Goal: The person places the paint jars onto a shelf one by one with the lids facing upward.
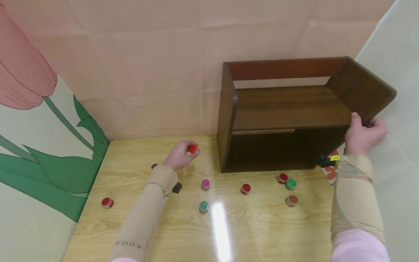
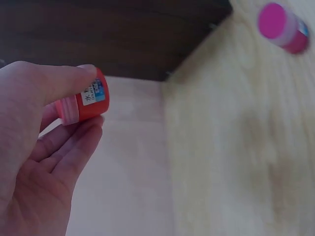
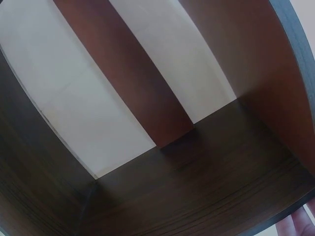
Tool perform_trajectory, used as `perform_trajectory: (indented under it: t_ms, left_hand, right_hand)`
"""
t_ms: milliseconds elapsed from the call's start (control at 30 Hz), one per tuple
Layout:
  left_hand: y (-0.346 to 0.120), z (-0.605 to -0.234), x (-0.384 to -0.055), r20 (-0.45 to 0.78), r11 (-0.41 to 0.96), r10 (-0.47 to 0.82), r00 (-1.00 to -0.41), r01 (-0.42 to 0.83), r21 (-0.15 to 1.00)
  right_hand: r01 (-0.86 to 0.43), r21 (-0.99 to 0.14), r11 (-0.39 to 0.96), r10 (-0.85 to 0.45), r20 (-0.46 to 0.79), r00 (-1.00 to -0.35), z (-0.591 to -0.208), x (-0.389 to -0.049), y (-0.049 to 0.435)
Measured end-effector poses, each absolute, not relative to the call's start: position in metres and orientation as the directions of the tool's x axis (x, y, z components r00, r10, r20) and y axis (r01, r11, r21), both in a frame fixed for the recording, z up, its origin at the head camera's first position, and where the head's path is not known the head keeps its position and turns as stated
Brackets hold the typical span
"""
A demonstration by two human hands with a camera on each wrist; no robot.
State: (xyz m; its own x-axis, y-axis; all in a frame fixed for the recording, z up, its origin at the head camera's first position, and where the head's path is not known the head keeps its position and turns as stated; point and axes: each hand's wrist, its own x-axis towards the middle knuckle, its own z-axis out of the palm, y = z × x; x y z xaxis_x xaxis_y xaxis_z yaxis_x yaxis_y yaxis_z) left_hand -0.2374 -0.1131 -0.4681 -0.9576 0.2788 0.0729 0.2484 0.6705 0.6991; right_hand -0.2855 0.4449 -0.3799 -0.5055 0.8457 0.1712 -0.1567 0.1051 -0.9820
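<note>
My left hand (image 1: 179, 155) pinches a small red paint jar (image 1: 193, 149) between thumb and fingers, above the table and left of the brown wooden shelf (image 1: 291, 105). In the left wrist view the labelled jar (image 2: 99, 104) lies on its side in the grip, with the thumb over it. My right hand (image 1: 364, 135) grips the shelf at its right front, thumb at the board's front edge, fingers round the side panel. The right wrist view looks into the shelf, past a reddish-brown slat (image 3: 133, 73); fingertips (image 3: 300, 223) show at the lower right.
Several jars stand on the light wood table (image 1: 262, 225): a pink jar (image 1: 205, 184), a teal jar (image 1: 204, 207), a green jar (image 1: 290, 184), a brownish jar (image 1: 291, 200) and red ones, including one red jar (image 1: 107, 202) far left. Fabric hangs behind the shelf.
</note>
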Motion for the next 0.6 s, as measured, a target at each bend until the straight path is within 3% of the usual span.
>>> perform_trajectory:
  t_ms: [600]
  left_hand:
    - [-0.089, -0.397, -0.213, 0.294, 0.624, 0.458, -0.839, 0.539, 0.567]
  right_hand:
    - [-0.184, -0.980, 0.080, 0.850, 0.164, -0.501, -0.376, -0.280, 0.440]
